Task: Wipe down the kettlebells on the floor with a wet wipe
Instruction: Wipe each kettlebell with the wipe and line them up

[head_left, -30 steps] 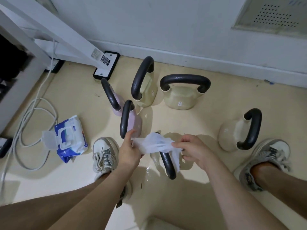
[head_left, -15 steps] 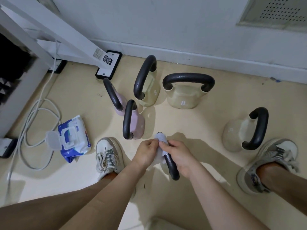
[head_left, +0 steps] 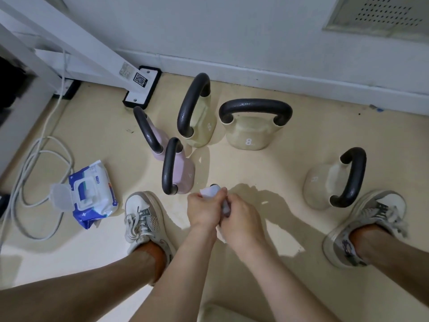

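2 hands are closing together low in the middle of the view: the left hand (head_left: 202, 210) and right hand (head_left: 241, 219) are both wrapping a white wipe (head_left: 210, 191) around a kettlebell handle, which is almost fully hidden beneath them. 5 other kettlebells are standing on the floor (head_left: 290, 163): 2 pink ones (head_left: 183, 175) just beyond the hands, 2 cream ones (head_left: 248, 133) near the wall, 1 cream one (head_left: 325, 184) by the right shoe (head_left: 371, 224). 1 wipe pack (head_left: 92, 194) is lying open beside the left shoe (head_left: 141, 217).
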{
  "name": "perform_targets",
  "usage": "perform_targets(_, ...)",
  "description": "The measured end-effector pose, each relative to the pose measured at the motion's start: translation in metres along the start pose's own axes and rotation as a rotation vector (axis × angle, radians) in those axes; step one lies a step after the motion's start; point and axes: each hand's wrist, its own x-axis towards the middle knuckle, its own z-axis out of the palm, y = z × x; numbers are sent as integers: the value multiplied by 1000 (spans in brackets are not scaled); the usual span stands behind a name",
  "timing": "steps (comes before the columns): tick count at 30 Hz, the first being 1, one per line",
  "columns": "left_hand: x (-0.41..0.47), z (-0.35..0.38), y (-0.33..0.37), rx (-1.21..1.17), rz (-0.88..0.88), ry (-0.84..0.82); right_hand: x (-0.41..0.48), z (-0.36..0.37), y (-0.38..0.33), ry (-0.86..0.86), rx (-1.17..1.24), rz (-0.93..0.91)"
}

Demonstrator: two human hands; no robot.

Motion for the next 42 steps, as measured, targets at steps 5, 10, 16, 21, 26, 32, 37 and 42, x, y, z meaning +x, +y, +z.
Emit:
perform_targets(5, -9, -10, 11, 253, 330, 75, -7, 33, 4, 168, -77, -136)
perform_targets(10, 20, -2, 25, 324, 270, -209, 24, 21, -8, -30, -132, 13)
perform_targets(16, 56, -7, 20, -17, -99, -422, 51, 27, -27, -98, 25, 142)
perform_targets(21, 39, -9, 17, -43, 41, -362, 57, 22, -16, -153, 212, 113)
perform_targets(26, 12, -12, 9, 133, 209, -336, 4, 32, -9, 149, 10, -44)
perform_targets(32, -26, 6, -15, 358, 194, -78, -34, 23, 16, 61, 238, 148)
perform_targets(37, -18, 20, -10, 140, -49, -115, -41, 18, 33, -72, 60, 100)
perform_targets(42, 28, 34, 18, -11, -166, -79, -41, 18, 35, -152, 251, 66)
